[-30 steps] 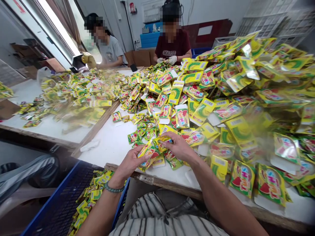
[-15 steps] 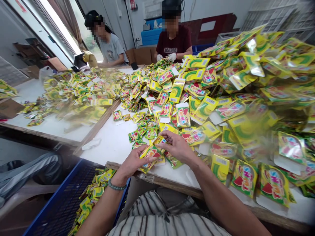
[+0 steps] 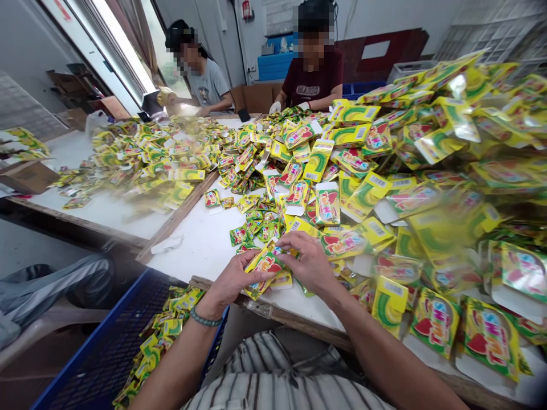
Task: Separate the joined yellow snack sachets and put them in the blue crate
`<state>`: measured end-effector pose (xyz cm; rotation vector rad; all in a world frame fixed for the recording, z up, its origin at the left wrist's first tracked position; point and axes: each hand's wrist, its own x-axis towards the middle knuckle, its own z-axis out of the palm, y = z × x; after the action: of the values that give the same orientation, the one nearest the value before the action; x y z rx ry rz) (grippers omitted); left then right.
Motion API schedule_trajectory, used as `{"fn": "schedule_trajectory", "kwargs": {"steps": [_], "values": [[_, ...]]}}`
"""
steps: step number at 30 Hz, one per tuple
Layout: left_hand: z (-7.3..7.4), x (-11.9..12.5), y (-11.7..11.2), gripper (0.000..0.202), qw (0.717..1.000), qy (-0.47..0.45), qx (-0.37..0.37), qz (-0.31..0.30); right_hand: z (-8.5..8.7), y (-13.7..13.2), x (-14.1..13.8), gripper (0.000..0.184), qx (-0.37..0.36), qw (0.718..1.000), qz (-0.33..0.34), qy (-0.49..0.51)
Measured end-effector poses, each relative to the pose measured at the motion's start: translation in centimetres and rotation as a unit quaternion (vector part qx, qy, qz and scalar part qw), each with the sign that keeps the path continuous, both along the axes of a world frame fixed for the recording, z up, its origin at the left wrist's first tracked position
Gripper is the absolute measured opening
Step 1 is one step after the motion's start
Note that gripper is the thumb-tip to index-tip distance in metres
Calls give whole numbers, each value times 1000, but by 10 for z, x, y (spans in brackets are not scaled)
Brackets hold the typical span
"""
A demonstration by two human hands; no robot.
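Note:
My left hand (image 3: 231,278) is closed around a small yellow-green candy box (image 3: 264,266) with a watermelon picture, held tilted above the table's front edge. My right hand (image 3: 311,261) pinches the upper end of the same box with thumb and fingertips; the flap there is partly hidden by the fingers. Just beyond the box lie several small green candy sachets (image 3: 268,230) on the white tabletop (image 3: 192,250). To the right of my right hand, a heap of flattened and open candy boxes (image 3: 328,204) begins.
A tall pile of boxes (image 3: 367,136) fills the right side. Below left, a blue crate (image 3: 96,341) holds packed yellow boxes (image 3: 171,327). A wooden strip (image 3: 183,213) divides the tabletop. Two people (image 3: 314,80) work across the table; another person's leg (image 3: 64,293) shows at left.
The view has swung slightly left. My right hand has moved its fingertips onto the box's upper end, where a small yellow piece showed between the fingers before. My left hand keeps its hold.

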<state>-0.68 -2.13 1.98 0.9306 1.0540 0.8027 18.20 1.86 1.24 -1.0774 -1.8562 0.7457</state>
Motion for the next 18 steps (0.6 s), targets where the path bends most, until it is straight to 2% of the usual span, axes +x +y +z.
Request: {"fn": "schedule_trajectory", "kwargs": {"steps": [5, 8, 11, 13, 15, 16, 17, 18], "values": [[-4, 3, 0, 48, 1000, -17, -5, 17, 0, -9, -9, 13, -59, 994, 87, -25], [-8, 8, -5, 45, 999, -27, -21, 21, 0, -14, -11, 21, -104, 991, 87, -19], [-8, 4, -5, 42, 999, -13, -36, -15, -3, -12, -9, 31, -133, 990, 51, 18], [-1, -14, 7, 44, 998, 45, -29, -34, -7, -9, -7, 34, -113, 993, -3, 36], [16, -48, 34, 47, 988, 152, 26, 3, -9, -6, -6, 29, -87, 995, -33, 39], [28, -69, 53, 48, 971, 220, 78, 46, -10, -5, -6, 26, -78, 996, -34, 35], [41, -91, 73, 49, 939, 298, 141, 99, -11, -6, -6, 24, -69, 997, -33, 29], [54, -114, 94, 46, 920, 330, 170, 124, -11, -6, -7, 22, -55, 998, -32, 24]]}}
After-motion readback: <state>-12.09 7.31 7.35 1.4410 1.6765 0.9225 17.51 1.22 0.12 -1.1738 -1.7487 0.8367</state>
